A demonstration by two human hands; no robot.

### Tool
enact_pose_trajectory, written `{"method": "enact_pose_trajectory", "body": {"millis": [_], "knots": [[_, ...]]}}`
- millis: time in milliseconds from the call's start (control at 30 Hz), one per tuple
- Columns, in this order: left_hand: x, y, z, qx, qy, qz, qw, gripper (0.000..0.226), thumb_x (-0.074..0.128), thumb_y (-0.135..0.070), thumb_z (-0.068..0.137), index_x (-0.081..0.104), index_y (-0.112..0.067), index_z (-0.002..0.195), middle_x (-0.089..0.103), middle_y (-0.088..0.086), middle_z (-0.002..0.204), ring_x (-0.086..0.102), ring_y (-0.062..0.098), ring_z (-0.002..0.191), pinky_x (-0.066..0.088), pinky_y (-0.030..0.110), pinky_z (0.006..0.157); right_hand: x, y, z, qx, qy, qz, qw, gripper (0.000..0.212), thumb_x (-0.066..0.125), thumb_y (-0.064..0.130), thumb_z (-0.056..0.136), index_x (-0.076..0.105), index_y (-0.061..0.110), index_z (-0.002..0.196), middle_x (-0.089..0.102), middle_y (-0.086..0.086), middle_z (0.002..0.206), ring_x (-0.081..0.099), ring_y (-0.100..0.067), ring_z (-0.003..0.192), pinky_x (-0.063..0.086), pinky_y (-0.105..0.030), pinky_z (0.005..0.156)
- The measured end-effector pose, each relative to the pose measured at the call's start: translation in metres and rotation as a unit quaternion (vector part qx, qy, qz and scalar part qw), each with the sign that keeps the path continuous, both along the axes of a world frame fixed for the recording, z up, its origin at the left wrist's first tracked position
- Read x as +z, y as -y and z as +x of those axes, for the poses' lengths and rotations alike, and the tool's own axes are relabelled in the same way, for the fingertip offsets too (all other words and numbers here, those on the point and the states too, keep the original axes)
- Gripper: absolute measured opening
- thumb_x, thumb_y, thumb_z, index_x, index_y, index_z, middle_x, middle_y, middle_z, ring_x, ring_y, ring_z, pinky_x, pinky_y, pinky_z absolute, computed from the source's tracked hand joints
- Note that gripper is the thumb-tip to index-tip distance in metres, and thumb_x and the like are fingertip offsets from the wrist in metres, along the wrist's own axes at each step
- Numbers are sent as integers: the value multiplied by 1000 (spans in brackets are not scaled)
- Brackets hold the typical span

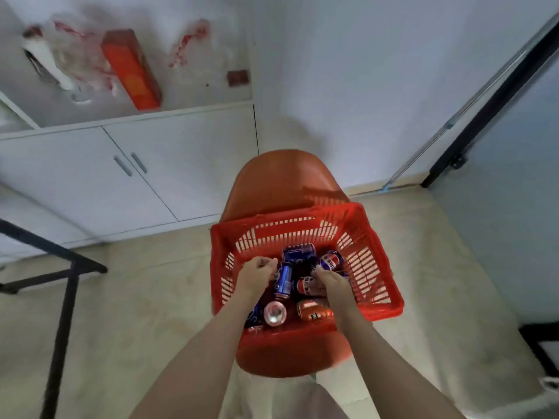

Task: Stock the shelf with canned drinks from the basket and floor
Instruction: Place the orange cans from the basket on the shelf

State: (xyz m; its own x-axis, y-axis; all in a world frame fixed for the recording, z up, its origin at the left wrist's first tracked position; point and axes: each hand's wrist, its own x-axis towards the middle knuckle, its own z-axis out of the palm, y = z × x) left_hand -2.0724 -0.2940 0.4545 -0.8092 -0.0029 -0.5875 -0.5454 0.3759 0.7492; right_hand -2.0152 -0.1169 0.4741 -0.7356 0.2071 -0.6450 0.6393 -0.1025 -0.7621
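Both hands are inside the red basket [367,269], which sits on the seat of an orange chair [281,176]; the cans lie loose on their sides in it.

- Left hand [255,276]: fingers curled, just beside a blue can [284,281]; I cannot tell whether it holds anything.
- Right hand [331,284]: lies over a Pepsi can [304,287]; a closed grip cannot be confirmed.

The shelf [193,92] is up to my left, above the white cabinet doors [90,182].

Hazards, as I judge them:
- the basket is perched on the chair, not the floor; a sideways pull on a can could slide or tip it;
- lifting one can may let its neighbours, such as the orange can [313,311], roll;
- a partial grip could drop a can;
- an orange box [130,65] already occupies the shelf; a careless placement could knock it.
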Motion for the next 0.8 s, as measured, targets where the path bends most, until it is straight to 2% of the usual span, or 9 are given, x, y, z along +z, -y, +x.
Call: {"method": "enact_pose_trajectory", "body": {"millis": [100, 167, 233, 300, 367, 500, 567, 700, 800], "knots": [[-33, -7, 4, 17, 53, -27, 998, 17, 64, -38, 89, 64, -21, 91, 68, 2, 100, 63, 25, 100, 50, 45, 94, -33, -6, -15, 29, 45, -15, 998, 34, 51, 36, 99, 67, 8, 105, 69, -9, 90, 63, -22, 80, 46, -29, 65], [-51, -13, 7, 27, 82, -45, 995, 28, 64, -36, 91, 64, -15, 109, 66, 4, 113, 59, 22, 107, 47, 34, 91, -52, -6, -21, 31, 76, -27, 996, 32, 52, 37, 98, 67, 9, 105, 71, -10, 92, 64, -23, 83, 49, -33, 69], [-72, -20, 11, 35, 124, -59, 990, 48, 65, -36, 91, 55, -10, 129, 59, 7, 129, 55, 23, 117, 43, 30, 92, -68, -6, -24, 37, 101, -40, 993, 29, 53, 36, 98, 67, 11, 105, 72, -12, 93, 65, -25, 86, 52, -41, 80], [-93, -25, 13, 39, 172, -78, 981, 64, 67, -41, 88, 46, -8, 139, 53, 10, 139, 51, 27, 126, 41, 33, 97, -82, -6, -27, 37, 120, -55, 991, 28, 53, 35, 98, 66, 12, 107, 72, -11, 92, 65, -24, 85, 52, -43, 87], [-118, -31, 15, 49, 215, -78, 972, 78, 70, -50, 82, 42, -8, 141, 51, 12, 140, 51, 29, 126, 42, 39, 104, -95, -8, -30, 36, 131, -65, 989, 27, 52, 33, 99, 66, 12, 107, 72, -12, 94, 64, -22, 83, 51, -38, 81], [-169, -39, 13, 61, 277, -111, 953, 115, 72, -73, 50, 38, -14, 143, 49, 15, 140, 52, 33, 122, 47, 46, 101, -114, -13, -38, 44, 151, -81, 984, 26, 51, 35, 99, 66, 13, 106, 72, -11, 96, 64, -19, 82, 50, -32, 74], [-188, -43, 15, 73, 279, -135, 948, 110, 78, -62, 59, 32, -12, 146, 44, 17, 144, 50, 35, 125, 47, 47, 100, -121, -16, -41, 46, 151, -87, 984, 25, 52, 34, 98, 66, 14, 106, 73, -10, 96, 65, -19, 83, 50, -31, 73], [-185, -48, 14, 108, 257, -167, 946, 77, 78, -43, 72, 44, -8, 132, 57, 14, 126, 57, 32, 110, 51, 43, 94, -132, -25, -47, 30, 156, -91, 983, 25, 55, 32, 96, 66, 12, 106, 73, -14, 97, 66, -23, 83, 51, -30, 70], [-170, -43, 9, 169, 280, -74, 942, 64, 75, -33, 80, 46, -8, 131, 54, 11, 116, 53, 27, 98, 52, 39, 85, -134, -31, -48, 17, 170, -93, 981, 29, 54, 35, 96, 66, 12, 109, 72, -16, 102, 67, -25, 87, 53, -29, 68]]}}
